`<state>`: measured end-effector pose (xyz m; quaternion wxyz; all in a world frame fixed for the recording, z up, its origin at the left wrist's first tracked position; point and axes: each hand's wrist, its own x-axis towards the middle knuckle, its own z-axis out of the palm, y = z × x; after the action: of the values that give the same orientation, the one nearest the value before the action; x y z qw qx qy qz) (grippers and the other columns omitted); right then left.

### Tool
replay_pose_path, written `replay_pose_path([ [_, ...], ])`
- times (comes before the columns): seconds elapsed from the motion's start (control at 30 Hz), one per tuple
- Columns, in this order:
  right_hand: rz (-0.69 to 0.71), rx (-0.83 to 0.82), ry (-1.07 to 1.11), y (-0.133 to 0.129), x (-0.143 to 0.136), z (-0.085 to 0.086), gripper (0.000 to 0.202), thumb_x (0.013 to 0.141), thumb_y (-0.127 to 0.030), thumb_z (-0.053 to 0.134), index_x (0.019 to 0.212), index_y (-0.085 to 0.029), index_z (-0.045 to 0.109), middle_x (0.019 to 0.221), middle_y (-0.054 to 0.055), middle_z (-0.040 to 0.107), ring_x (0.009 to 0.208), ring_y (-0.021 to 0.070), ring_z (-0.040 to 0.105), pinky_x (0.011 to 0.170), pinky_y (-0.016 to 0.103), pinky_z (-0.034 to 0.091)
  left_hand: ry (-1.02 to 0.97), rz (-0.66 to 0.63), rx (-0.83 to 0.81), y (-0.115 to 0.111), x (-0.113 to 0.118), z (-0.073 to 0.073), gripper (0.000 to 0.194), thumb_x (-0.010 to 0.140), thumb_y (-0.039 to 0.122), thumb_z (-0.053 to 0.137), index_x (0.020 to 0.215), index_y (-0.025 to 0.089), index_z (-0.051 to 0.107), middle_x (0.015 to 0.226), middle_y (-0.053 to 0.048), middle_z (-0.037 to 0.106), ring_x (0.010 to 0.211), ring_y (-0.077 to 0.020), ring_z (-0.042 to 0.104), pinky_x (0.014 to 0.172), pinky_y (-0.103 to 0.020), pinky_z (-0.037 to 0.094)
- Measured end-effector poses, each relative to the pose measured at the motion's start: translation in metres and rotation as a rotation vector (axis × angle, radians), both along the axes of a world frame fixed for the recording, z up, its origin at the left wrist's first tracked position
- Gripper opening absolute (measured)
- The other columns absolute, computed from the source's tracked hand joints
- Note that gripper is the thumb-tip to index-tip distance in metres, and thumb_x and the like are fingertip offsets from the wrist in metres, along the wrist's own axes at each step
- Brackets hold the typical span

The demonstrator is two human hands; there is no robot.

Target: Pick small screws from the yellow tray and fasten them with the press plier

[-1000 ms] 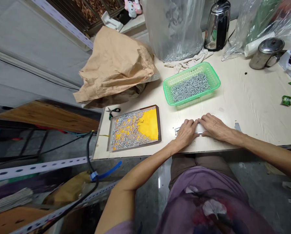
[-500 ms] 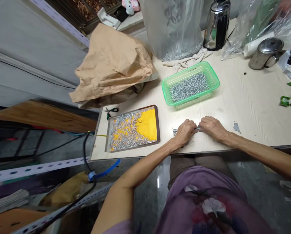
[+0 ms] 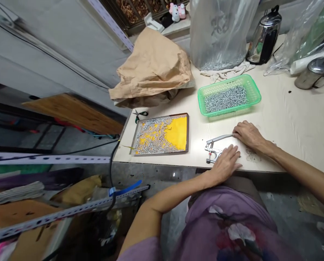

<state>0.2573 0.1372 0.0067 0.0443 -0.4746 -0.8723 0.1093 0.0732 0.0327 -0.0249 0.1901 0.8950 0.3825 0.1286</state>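
A pair of metal snap-fastener pliers [image 3: 210,149] lies on the table with its jaws to the left and its two handles spread apart. The far end of the upper handle is in my right hand [image 3: 248,134], whose fingers are curled closed on it. My left hand [image 3: 226,162] rests flat over the lower handle, fingers stretched out and slightly apart, covering most of that handle. To the left is a shallow tray [image 3: 188,132] with a yellow bottom and many small silver metal pins. Behind my hands stands a green plastic basket [image 3: 229,110] of similar pins.
Small scissors [image 3: 139,114] lie behind the tray. A crumpled brown paper bag [image 3: 153,67] and a clear plastic bag [image 3: 218,36] stand at the back, near a steel kettle [image 3: 266,34]. A lidded steel mug [image 3: 315,72] is at the right.
The pliers' handles, earlier mostly hidden under both hands, are now spread. My left hand has moved nearer and flattened out; my right hand sits higher. The view has swung left.
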Motion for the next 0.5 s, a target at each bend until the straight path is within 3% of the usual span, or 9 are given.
replay_pose_path([
  [0.13, -0.069, 0.103, -0.087, 0.008, -0.019, 0.007, 0.029, 0.096, -0.027, 0.041, 0.091, -0.018, 0.069, 0.095, 0.012, 0.066, 0.093, 0.0265, 0.05, 0.075, 0.038, 0.035, -0.02, -0.005, -0.039, -0.007, 0.004, 0.002, 0.043, 0.097, 0.036, 0.046, 0.133, 0.013, 0.048, 0.14, -0.02, 0.052, 0.14, -0.0289, 0.039, 0.115, -0.054, 0.032],
  [0.2, -0.021, 0.149, -0.114, 0.003, -0.035, 0.015, 0.029, 0.096, -0.024, 0.041, 0.096, -0.019, 0.069, 0.101, 0.013, 0.065, 0.096, 0.0269, 0.048, 0.076, 0.038, 0.034, -0.033, -0.011, -0.061, -0.006, 0.004, 0.005, 0.043, 0.097, 0.036, 0.046, 0.134, 0.014, 0.047, 0.141, -0.02, 0.052, 0.141, -0.0289, 0.038, 0.116, -0.054, 0.031],
  [0.33, 0.417, 0.068, -0.101, -0.02, -0.079, 0.025, 0.02, 0.091, -0.024, 0.052, 0.095, -0.028, 0.072, 0.116, 0.007, 0.063, 0.111, 0.0266, 0.045, 0.079, 0.038, 0.036, -0.062, -0.019, -0.155, -0.005, 0.004, 0.009, 0.046, 0.096, 0.033, 0.047, 0.137, 0.013, 0.047, 0.139, -0.019, 0.053, 0.137, -0.0314, 0.044, 0.114, -0.05, 0.036],
  [0.4, 0.542, 0.067, -0.11, -0.03, -0.097, 0.022, 0.015, 0.086, -0.022, 0.059, 0.081, -0.027, 0.072, 0.114, 0.006, 0.064, 0.117, 0.0267, 0.044, 0.08, 0.037, 0.037, -0.047, -0.003, -0.173, -0.007, 0.005, 0.007, 0.05, 0.095, 0.032, 0.047, 0.14, 0.01, 0.045, 0.142, -0.021, 0.051, 0.137, -0.0351, 0.042, 0.115, -0.05, 0.035],
  [0.5, 0.642, 0.113, -0.115, -0.035, -0.113, 0.01, 0.013, 0.081, -0.015, 0.064, 0.07, -0.022, 0.068, 0.1, 0.008, 0.067, 0.109, 0.0249, 0.05, 0.079, 0.036, 0.037, 0.015, 0.007, -0.13, -0.009, 0.007, 0.0, 0.056, 0.093, 0.03, 0.051, 0.143, 0.008, 0.043, 0.147, -0.02, 0.044, 0.141, -0.0375, 0.035, 0.117, -0.053, 0.03],
])
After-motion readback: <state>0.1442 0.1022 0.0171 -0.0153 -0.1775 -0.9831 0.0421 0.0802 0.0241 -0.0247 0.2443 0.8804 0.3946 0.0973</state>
